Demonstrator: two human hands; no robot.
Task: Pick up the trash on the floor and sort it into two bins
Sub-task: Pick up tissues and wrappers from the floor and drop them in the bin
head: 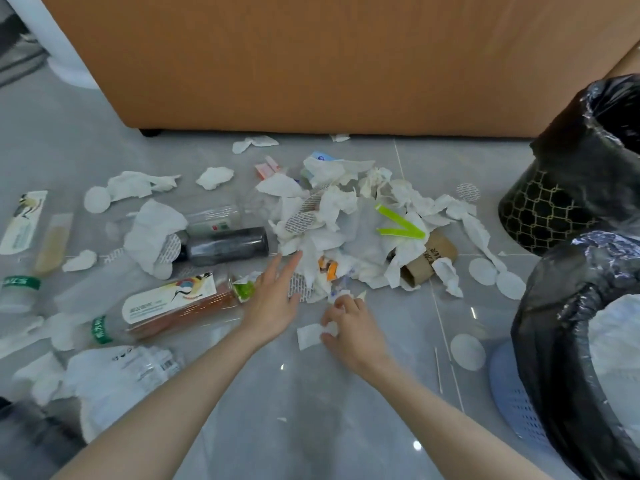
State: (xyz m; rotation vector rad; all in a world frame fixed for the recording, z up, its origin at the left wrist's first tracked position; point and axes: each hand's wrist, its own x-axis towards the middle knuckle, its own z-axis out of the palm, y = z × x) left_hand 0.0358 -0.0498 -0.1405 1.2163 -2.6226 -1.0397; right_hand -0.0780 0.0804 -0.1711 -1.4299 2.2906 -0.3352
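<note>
Tons of trash left mid-floor, early days. Right hand pinches paper scraps, left hand spread open at the tissue pile; next probably scoop and carry to bins at floor's right edge

Floor: grey glossy tiles are carrying the whole litter
Tissue heap: crumpled white sheets are piling up in the middle, a neon-green strip lying on top
Cardboard tube: lying on its side at the heap's right edge
Dark bottle: lying on its side left of the heap, a clear bottle lying just behind it
Crane-label bottle: lying slantwise nearer the camera
White slip: resting on bare tile in front of the heap
Round pads: lying scattered on the right
Black bin: standing at the far right
Lilac basket: standing just in front of it, wearing a black liner
</note>
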